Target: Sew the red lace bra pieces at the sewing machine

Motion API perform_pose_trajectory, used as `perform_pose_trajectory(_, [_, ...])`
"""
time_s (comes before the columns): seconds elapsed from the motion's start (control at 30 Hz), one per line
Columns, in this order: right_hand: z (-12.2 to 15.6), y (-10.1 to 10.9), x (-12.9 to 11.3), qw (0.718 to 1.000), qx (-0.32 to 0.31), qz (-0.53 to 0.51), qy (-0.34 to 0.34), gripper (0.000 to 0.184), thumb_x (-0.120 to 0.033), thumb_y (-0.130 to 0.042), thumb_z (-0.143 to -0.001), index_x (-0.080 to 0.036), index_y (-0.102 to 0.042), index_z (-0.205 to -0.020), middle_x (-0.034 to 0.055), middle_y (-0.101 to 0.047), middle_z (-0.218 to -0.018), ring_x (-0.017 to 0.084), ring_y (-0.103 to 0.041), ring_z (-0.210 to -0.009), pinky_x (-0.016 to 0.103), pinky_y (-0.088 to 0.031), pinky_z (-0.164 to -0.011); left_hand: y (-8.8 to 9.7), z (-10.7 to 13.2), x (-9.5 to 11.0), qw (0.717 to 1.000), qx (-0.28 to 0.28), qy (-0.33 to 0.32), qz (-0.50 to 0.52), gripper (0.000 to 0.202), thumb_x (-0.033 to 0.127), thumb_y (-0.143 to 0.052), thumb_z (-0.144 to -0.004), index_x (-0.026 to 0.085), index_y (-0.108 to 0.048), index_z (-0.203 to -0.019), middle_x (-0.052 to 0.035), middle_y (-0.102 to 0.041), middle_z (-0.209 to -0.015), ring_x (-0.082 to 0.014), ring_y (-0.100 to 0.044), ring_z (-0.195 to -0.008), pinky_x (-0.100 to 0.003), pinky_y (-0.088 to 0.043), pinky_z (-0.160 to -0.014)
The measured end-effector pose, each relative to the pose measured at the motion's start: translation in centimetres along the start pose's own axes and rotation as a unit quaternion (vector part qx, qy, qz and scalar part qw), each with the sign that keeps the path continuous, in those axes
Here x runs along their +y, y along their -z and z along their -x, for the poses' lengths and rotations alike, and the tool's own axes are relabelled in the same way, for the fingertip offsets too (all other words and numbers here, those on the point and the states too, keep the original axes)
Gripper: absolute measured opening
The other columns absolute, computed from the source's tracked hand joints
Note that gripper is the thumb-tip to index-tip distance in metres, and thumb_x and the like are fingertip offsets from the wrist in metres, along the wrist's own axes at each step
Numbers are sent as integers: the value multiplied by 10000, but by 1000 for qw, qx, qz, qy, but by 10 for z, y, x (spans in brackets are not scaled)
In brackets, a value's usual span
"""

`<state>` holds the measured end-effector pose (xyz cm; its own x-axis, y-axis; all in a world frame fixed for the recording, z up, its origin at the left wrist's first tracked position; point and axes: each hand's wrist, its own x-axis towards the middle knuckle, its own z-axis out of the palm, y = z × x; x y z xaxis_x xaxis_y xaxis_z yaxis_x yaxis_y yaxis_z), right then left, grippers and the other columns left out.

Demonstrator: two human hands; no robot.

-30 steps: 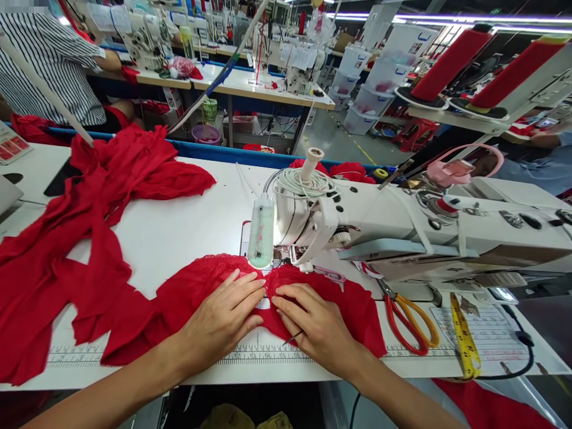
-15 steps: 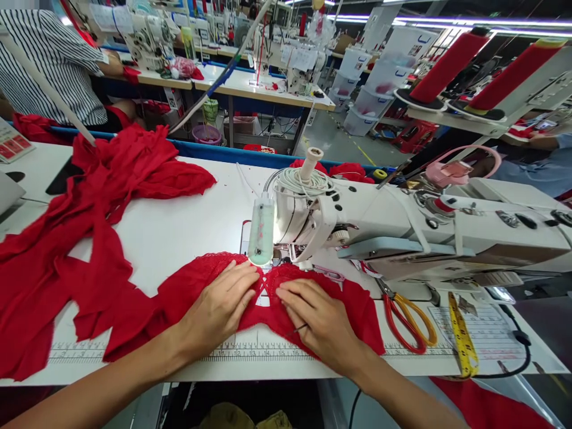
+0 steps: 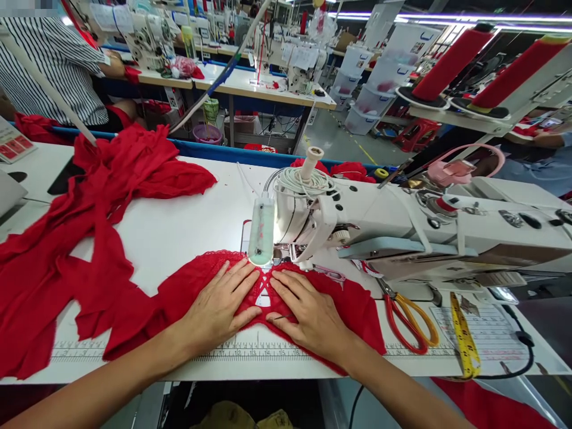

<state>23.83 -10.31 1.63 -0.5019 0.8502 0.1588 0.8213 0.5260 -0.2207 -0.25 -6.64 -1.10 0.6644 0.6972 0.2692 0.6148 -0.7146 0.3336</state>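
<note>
A red lace garment piece (image 3: 353, 304) lies flat on the white table (image 3: 179, 232), its middle right in front of the needle area of the white sewing machine (image 3: 402, 232). My left hand (image 3: 218, 304) lies flat on the lace left of centre, fingers stretched toward the needle. My right hand (image 3: 308, 313) presses flat on the lace right of centre, fingers spread; a thin dark object shows under its fingers. Between the two hands thin crossed straps show.
A large pile of red fabric (image 3: 89, 196) covers the table's left. Orange-handled scissors (image 3: 409, 319) and a yellow tape measure (image 3: 465, 339) lie at right. Red thread cones (image 3: 451, 59) stand above the machine. A person in a striped shirt (image 3: 49, 59) sits at back left.
Both hands slid the lace forward toward the needle and their fingers spread flatter. The crossed straps between them are more visible now.
</note>
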Motion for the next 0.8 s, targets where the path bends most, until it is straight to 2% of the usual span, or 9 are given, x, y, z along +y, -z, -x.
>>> perform_pose_trajectory(0.1, [0, 6, 4, 1000, 28, 6, 2, 500, -448, -603, -970, -176, -579, -1388, 143, -589, -1424, 300, -572, -1275, 383, -648, -774, 11, -5, 1, 1000, 15, 4, 5, 546, 431, -538, -994, 167, -455, -1465, -167, -535, -1474, -322, -489, -1379, -524, -435, -1124])
perform_pose_trajectory(0.23, [-5, 7, 15, 995, 77, 66, -26, 380, -208, -485, -1007, -193, -583, -1375, 133, -695, -1220, 289, -608, -1199, 342, -619, -706, 29, -20, -5, 1000, -5, 8, -10, 525, 439, -605, -959, 169, -501, -1397, -160, -604, -1375, -352, -525, -1311, -565, -398, -1116])
perform_pose_trajectory(0.4, [-15, 2, 23, 991, 69, 115, -29, 332, -114, -489, -956, -197, -643, -1238, 107, -712, -950, 267, -644, -1004, 277, -503, -494, 42, -40, -9, 996, -90, 21, -5, 560, 486, -764, -831, 199, -549, -1260, -93, -682, -1088, -314, -628, -1035, -451, -467, -925])
perform_pose_trajectory(0.53, [-14, 10, 14, 986, 103, 127, -17, 350, -22, -458, -905, -189, -668, -1129, 88, -699, -926, 242, -617, -937, 283, -478, -536, 46, -47, -2, 994, -100, 36, 2, 529, 507, -809, -773, 206, -573, -1137, -12, -669, -840, -267, -636, -829, -412, -440, -844])
perform_pose_trajectory(0.6, [-8, 19, 4, 981, 139, 136, -6, 320, -20, -453, -907, -193, -672, -1065, 80, -690, -913, 226, -603, -901, 279, -443, -536, 45, -44, 4, 994, -104, 39, 16, 401, 479, -803, -787, 208, -585, -988, 39, -627, -703, -222, -621, -727, -391, -434, -830])
perform_pose_trajectory(0.67, [2, 30, -10, 973, 178, 147, 27, 285, -34, -453, -931, -178, -665, -1055, 80, -682, -902, 216, -600, -895, 278, -417, -535, 41, -36, 9, 998, -60, 20, -1, 216, 349, -706, -890, 204, -562, -820, 57, -575, -614, -174, -579, -633, -374, -426, -814])
perform_pose_trajectory(0.7, [8, 35, -18, 971, 183, 145, 49, 266, -51, -453, -949, -168, -660, -1069, 78, -677, -888, 212, -602, -883, 280, -408, -533, 39, -30, 12, 1000, -11, -3, -28, 188, 254, -626, -935, 202, -548, -771, 58, -554, -589, -156, -551, -600, -378, -421, -820])
perform_pose_trajectory(0.73, [14, 38, -25, 974, 170, 133, 72, 241, -83, -455, -970, -162, -655, -1077, 74, -673, -872, 207, -604, -863, 282, -403, -528, 36, -23, 14, 996, 54, -38, -64, 205, 163, -550, -951, 200, -547, -750, 56, -541, -578, -143, -523, -576, -389, -416, -834])
perform_pose_trajectory(0.8, [25, 41, -37, 988, 107, 64, 95, 193, -194, -464, -1016, -181, -654, -1053, 56, -666, -844, 191, -604, -801, 279, -402, -516, 31, -8, 17, 965, 181, -130, -139, 233, 57, -479, -937, 201, -587, -789, 50, -544, -594, -132, -498, -568, -416, -409, -878])
